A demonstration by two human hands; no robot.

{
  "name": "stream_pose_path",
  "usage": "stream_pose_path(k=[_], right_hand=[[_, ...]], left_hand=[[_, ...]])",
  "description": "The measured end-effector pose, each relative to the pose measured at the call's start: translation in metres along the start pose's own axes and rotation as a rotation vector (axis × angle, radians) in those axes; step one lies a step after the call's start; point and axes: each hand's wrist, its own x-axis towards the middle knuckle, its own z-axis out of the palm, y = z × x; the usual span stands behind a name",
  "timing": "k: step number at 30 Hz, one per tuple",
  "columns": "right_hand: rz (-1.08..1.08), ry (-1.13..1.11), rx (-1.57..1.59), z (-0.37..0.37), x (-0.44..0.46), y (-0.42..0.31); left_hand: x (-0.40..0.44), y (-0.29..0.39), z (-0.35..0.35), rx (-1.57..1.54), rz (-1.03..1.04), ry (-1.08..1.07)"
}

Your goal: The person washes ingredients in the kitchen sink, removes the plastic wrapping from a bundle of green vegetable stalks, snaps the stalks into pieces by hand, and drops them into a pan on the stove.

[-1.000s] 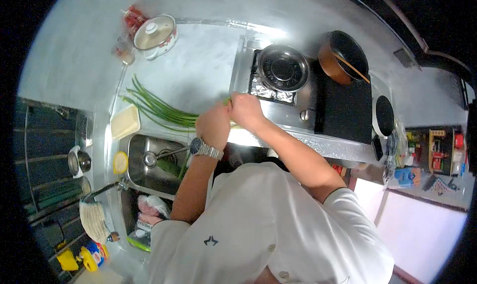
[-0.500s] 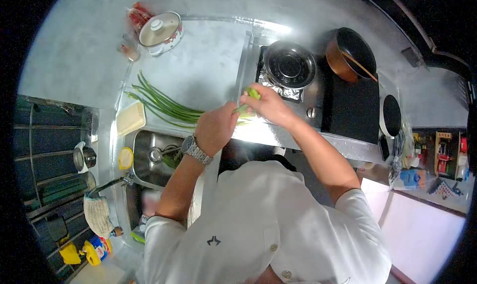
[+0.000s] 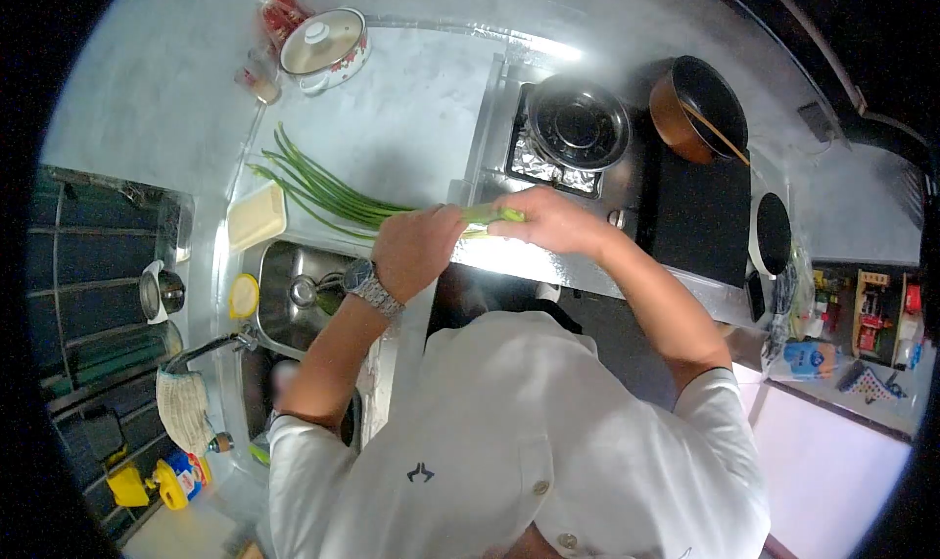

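A bunch of long green stalks (image 3: 338,197) lies across the counter, its thin tips fanned out to the left. My left hand (image 3: 419,246), with a metal watch on the wrist, is closed around the bunch near its right part. Just to the right, my right hand (image 3: 550,222) grips the pale green end of the stalks between thumb and fingers. A short stretch of stalks shows between the two hands, over the counter's front edge.
A gas burner with a black pan (image 3: 580,123) stands behind my right hand. Farther right is a copper-coloured pot (image 3: 682,123) with a wooden utensil. A lidded white pot (image 3: 328,55) sits at the back left. A sink (image 3: 279,314) and a cream tray (image 3: 257,218) lie left.
My right hand has moved slightly right and down, and its grip has turned. The stalk ends, earlier bent upward at the hands, now run nearly straight between them.
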Motion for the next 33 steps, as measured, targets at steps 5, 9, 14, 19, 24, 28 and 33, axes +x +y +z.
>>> stream_pose_path(k=[5, 9, 14, 19, 24, 28, 33], right_hand=[[0.0, 0.207, -0.476, 0.016, 0.007, -0.008], [0.114, 0.331, -0.559, 0.031, 0.037, 0.014], [0.156, 0.529, -0.118, 0.017, 0.045, 0.039], [0.093, 0.281, 0.109, 0.001, 0.021, 0.021], [-0.094, 0.15, -0.182, 0.003, 0.012, 0.007], [0.031, 0.193, 0.008, -0.007, 0.003, 0.005], [-0.059, 0.139, -0.16, 0.002, 0.007, 0.01]], left_hand=[[0.006, 0.005, 0.014, -0.014, -0.048, 0.031], [0.02, 0.019, 0.045, 0.098, -0.142, 0.158], [0.024, 0.042, 0.022, -0.064, -0.114, 0.255], [0.016, 0.012, 0.023, -0.058, -0.089, 0.106], [0.017, 0.013, 0.019, -0.207, 0.004, 0.059], [0.005, -0.009, 0.019, -0.186, 0.001, 0.034], [0.01, 0.001, 0.015, -0.105, -0.026, 0.067]])
